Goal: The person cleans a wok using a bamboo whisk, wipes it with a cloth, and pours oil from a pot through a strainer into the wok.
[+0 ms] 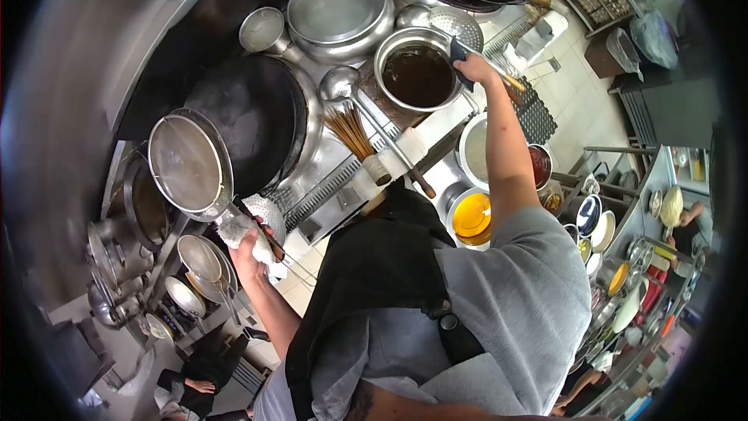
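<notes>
Sieve (184, 162) in left hand (248, 253), pot (380, 72) at right hand (478, 71).
Sieve held at wok (253, 113) edge, left fingers clenched round white cloth (233, 231) by its handle; right fingers grasp dark cloth (460, 70) at pot rim. Cloths presumably guard skin from heat.

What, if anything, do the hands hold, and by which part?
Left hand: strainer, by its handle, with a white cloth. Right hand: dark cloth at the pot; whether it grips the pot is unclear.

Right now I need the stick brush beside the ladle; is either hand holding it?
No, the stick brush lies beside the ladle, apart from both the left hand and right hand.
</notes>
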Tool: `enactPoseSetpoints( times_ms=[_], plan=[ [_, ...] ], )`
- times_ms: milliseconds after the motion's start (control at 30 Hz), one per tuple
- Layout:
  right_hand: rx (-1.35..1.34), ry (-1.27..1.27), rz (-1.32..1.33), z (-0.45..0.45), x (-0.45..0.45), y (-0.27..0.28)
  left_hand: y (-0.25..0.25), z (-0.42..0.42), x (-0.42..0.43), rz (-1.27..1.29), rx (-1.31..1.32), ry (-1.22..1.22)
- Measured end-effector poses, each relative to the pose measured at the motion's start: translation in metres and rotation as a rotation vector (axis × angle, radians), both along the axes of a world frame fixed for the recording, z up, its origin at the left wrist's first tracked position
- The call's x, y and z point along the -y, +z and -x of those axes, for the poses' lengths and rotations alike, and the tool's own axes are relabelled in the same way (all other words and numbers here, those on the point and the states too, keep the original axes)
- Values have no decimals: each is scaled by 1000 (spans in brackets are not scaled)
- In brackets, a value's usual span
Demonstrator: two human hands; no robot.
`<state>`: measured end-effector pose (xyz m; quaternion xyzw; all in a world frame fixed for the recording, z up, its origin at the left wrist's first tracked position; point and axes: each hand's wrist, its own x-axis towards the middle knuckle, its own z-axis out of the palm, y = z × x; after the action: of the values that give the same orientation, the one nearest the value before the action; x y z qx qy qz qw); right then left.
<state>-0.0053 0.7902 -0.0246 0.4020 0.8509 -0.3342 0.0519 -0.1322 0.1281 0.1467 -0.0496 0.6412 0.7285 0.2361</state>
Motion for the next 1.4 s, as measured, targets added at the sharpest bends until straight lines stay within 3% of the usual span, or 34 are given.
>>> enactPoseSetpoints(
  times_ms=[67, 133, 167, 200, 333, 367, 433, 567, 633, 700, 767, 867, 1100, 1233, 1400],
  plan=[
    [61, 14, 52, 9, -6, 9, -7, 0, -1, -8, -22, 24],
    [74, 379, -154, 11, -33, -32, -20, 2, 10, 36, 18, 33],
    [-50, 341, -86, 10, -46, -56, -16, 1, 5, 33, 12, 24],
    [-53, -64, 87, 11, -16, -15, -15, 3, 3, 37, 22, -5],
    [-100, -137, 21, 11, 35, 44, -9, 2, -8, 41, -6, -20],
    [-121, -132, -27, 16, 42, 54, -13, 6, -7, -91, 36, -39],
    [-88, -144, -109, 21, 36, 40, -12, 10, -9, -21, 4, -69],
    [-122, -163, -132, 27, 49, 73, -23, 15, -11, 9, 88, -70],
    [-92, -68, -171, 36, 75, 120, -27, 19, -11, 19, 66, -125],
    [-111, -69, -121, 48, 82, 132, -25, 23, -14, 1, 154, -148],
    [-156, -14, -241, 60, 98, 158, -41, 30, -14, -17, 150, -161],
    [-162, 17, -316, 89, 104, 166, -72, 45, -9, -8, 133, -220],
    [-122, 236, -550, 164, 179, 217, -62, 51, -3, 120, 81, -318],
    [-47, 320, -552, 214, 228, 246, -77, 55, 0, 141, 37, -370],
    [-118, 497, -745, 280, 246, 239, -77, 66, 3, 164, 7, -407]
  ],
)
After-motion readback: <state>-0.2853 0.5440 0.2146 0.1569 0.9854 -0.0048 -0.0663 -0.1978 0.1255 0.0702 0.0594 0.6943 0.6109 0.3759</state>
